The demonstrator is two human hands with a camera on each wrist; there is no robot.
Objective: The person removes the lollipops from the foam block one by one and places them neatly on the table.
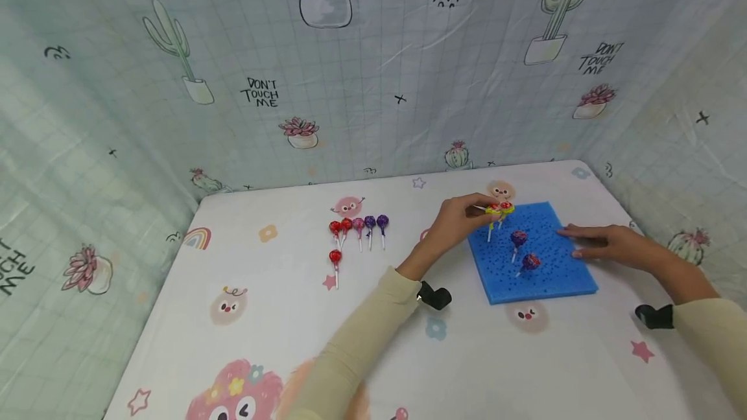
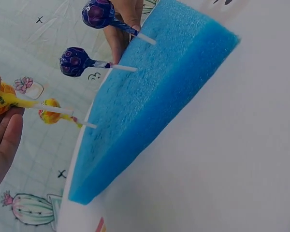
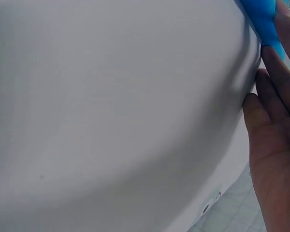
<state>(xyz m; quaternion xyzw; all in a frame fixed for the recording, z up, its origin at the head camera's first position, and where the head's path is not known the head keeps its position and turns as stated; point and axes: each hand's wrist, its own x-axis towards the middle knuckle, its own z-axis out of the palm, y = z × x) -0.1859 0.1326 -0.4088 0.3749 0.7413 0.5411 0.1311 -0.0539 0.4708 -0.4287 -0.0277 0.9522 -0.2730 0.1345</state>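
- Hanging above the upper-left part of the blue foam block [image 1: 504, 280], a yellow-wrapped lollipop [image 2: 2, 99] was pinched by the thumb and fingers of the left hand [image 1: 461, 220]; in the left wrist view its stick end was seen clear of the foam.
- The right hand [image 1: 620, 246] was rested against the block's right edge, its fingers extended.
- A second yellow lollipop [image 2: 50, 111] was planted in the foam near the upper-left corner, just beside the held one and partly overlapped by it in the head view.
- Two dark-wrapped lollipops [image 1: 518, 238] were stuck in the block's middle, standing between the hands.
- Left of centre on the printed table [image 1: 280, 284], a row of red lollipops [image 1: 347, 224], a pink lollipop [image 1: 358, 224] and purple lollipops [image 1: 382, 221] was laid out, with one more red one placed below its left end.
- Black wrist mounts [image 1: 434, 295] were worn at both cuffs.
- The upper frame was filled by a cactus-patterned curtain [image 1: 350, 70].
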